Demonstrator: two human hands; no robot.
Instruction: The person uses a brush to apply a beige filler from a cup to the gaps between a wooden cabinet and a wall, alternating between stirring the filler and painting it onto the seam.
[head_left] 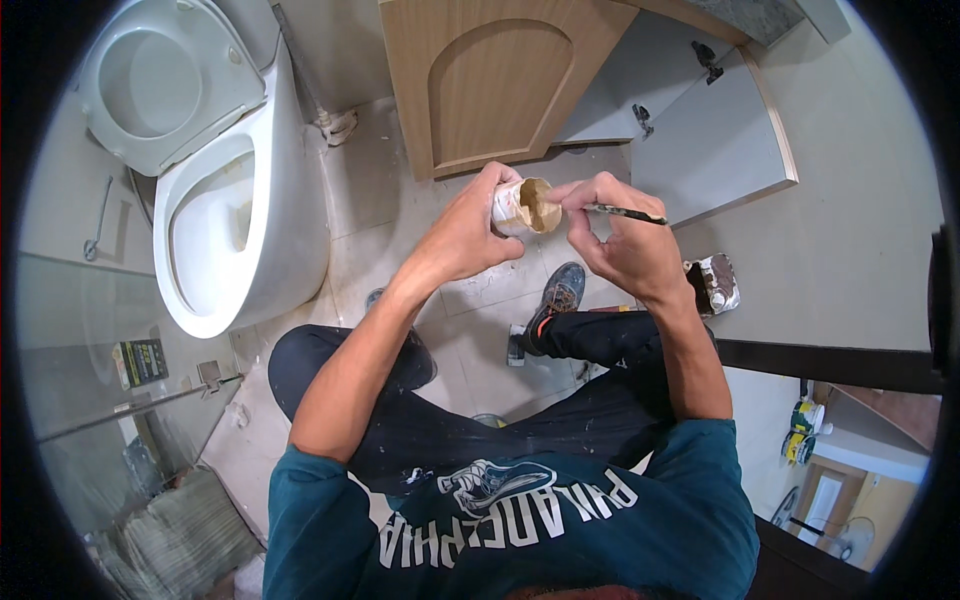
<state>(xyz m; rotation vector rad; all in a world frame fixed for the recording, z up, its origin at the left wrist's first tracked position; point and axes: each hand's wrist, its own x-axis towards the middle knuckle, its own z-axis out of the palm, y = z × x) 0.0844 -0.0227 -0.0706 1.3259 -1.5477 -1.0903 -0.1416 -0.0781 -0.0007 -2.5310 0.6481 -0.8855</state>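
Note:
In front of me, my left hand (462, 228) is wrapped round a small white can (509, 209), tilted so its mouth faces right. Tan paint coats the can's rim and inside. My right hand (635, 250) pinches a thin paintbrush with a dark, paint-specked handle (638, 214). The brush's front end points at the can's mouth; the fingers hide part of it, and I cannot tell whether the bristles touch the paint. Both hands are above the tiled floor, close to a light wood cabinet door (500, 85) with an arched panel.
A white toilet (300, 215) with its lid raised stands at the left. The cabinet's right door (715, 145) hangs open. A foil-wrapped container (718, 283) is on the floor at the right. A glass panel (90, 330) lines the left side. My shoe (562, 292) rests below my hands.

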